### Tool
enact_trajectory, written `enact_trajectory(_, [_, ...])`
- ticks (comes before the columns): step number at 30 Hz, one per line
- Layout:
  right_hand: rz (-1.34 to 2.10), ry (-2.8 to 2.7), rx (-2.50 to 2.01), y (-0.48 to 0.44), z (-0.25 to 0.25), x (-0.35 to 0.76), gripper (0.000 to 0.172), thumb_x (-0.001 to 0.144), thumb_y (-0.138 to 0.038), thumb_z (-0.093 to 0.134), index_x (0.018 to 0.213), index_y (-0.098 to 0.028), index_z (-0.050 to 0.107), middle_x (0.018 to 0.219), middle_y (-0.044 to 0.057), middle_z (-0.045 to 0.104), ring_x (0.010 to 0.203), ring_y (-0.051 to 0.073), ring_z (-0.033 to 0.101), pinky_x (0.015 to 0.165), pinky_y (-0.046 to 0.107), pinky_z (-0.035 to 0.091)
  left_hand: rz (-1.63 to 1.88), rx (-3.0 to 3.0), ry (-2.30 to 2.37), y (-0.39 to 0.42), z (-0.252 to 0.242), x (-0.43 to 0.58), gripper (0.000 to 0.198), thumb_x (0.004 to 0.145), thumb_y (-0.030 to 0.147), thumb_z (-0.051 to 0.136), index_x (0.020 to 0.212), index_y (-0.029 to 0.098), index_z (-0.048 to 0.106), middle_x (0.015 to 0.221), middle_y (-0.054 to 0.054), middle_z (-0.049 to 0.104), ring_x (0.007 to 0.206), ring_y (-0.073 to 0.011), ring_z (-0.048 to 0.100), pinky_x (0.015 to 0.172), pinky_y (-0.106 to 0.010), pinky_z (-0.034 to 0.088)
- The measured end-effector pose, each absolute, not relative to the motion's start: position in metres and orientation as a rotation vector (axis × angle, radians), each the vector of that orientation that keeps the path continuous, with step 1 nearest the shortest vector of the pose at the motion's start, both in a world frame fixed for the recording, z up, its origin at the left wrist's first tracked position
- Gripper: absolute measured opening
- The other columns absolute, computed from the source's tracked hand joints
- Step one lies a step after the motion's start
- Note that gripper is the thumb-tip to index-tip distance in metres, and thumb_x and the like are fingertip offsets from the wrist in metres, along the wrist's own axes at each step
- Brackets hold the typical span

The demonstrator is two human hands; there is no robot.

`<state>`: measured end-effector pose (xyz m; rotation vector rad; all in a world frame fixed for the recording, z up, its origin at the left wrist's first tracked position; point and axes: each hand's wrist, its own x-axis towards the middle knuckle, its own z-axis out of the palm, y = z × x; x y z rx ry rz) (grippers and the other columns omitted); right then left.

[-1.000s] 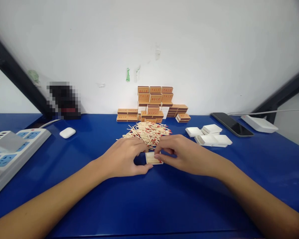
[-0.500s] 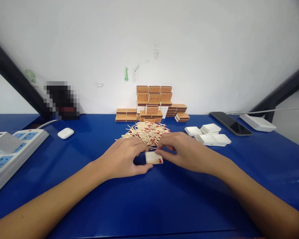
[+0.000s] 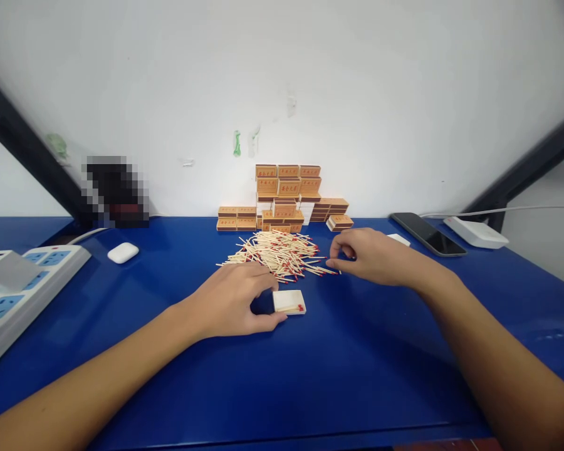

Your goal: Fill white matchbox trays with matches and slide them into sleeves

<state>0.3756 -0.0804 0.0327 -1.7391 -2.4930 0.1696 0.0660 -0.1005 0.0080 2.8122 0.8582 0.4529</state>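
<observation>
A small white matchbox tray (image 3: 289, 301) with a few red-tipped matches in it lies on the blue table (image 3: 310, 369). My left hand (image 3: 232, 300) holds its left side between thumb and fingers. Behind it spreads a loose pile of matches (image 3: 277, 251). My right hand (image 3: 376, 255) sits at the pile's right edge, thumb and forefinger pinched at the end of a match there. Whether the match is lifted I cannot tell.
Stacked orange matchboxes (image 3: 286, 195) stand against the white wall. A white tray (image 3: 398, 238) peeks out behind my right hand. A phone (image 3: 427, 233) and a white box (image 3: 475, 231) lie at the right. At the left are a power strip (image 3: 14, 282) and an earbud case (image 3: 123, 252).
My right hand has left the white tray and moved right and back to the edge of the match pile. My left hand stays on the tray.
</observation>
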Motion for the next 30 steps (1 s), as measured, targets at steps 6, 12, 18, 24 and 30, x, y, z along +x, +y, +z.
enact_trajectory(6, [0.298, -2.488, -1.658, -0.087, 0.023, 0.361, 0.030, 0.092, -0.051, 0.066, 0.092, -0.021, 0.068, 0.087, 0.007, 0.067, 0.076, 0.022, 0.059, 0.064, 0.034, 0.039, 0.493, 2.839, 0.836, -0.099, 0.007, 0.066, 0.032, 0.092, 0.051, 0.069, 0.097, 0.019, 0.072, 0.083, -0.002, 0.070, 0.076, -0.0192, 0.064, 0.067, -0.033, 0.045])
enact_trajectory(12, [0.340, -2.525, -1.616, -0.088, 0.020, 0.353, 0.026, 0.097, -0.046, 0.061, 0.090, -0.021, 0.064, 0.090, 0.007, 0.066, 0.079, 0.022, 0.058, 0.068, 0.034, 0.039, 0.444, 2.820, 0.853, -0.100, 0.007, 0.067, 0.033, 0.091, 0.052, 0.069, 0.097, 0.019, 0.072, 0.086, -0.003, 0.071, 0.083, -0.0211, 0.067, 0.070, -0.033, 0.046])
enact_trajectory(18, [0.427, -2.575, -1.546, -0.087, 0.019, 0.354, 0.023, 0.101, -0.036, 0.054, 0.085, -0.021, 0.060, 0.086, 0.006, 0.065, 0.074, 0.020, 0.055, 0.066, 0.033, 0.038, 0.431, 2.803, 0.861, -0.100, 0.007, 0.067, 0.032, 0.091, 0.051, 0.070, 0.098, 0.020, 0.072, 0.089, -0.003, 0.072, 0.083, -0.0208, 0.067, 0.070, -0.032, 0.046])
enact_trajectory(24, [0.470, -2.503, -1.522, -0.092, 0.031, 0.357, 0.031, 0.105, -0.046, 0.050, 0.088, -0.022, 0.059, 0.089, 0.006, 0.063, 0.074, 0.019, 0.054, 0.067, 0.033, 0.038, 0.481, 2.835, 0.841, -0.100, 0.007, 0.066, 0.033, 0.091, 0.051, 0.069, 0.097, 0.019, 0.072, 0.083, -0.002, 0.070, 0.076, -0.0190, 0.064, 0.067, -0.032, 0.045])
enact_trajectory(30, [0.947, -2.262, -1.198, -0.112, 0.041, 0.324, 0.036, 0.106, -0.055, 0.050, 0.094, -0.022, 0.057, 0.080, -0.001, 0.053, 0.071, 0.016, 0.046, 0.062, 0.029, 0.038, 0.501, 2.809, 0.841, -0.099, 0.006, 0.066, 0.031, 0.089, 0.051, 0.071, 0.094, 0.020, 0.071, 0.084, -0.001, 0.070, 0.074, -0.0178, 0.064, 0.065, -0.031, 0.044])
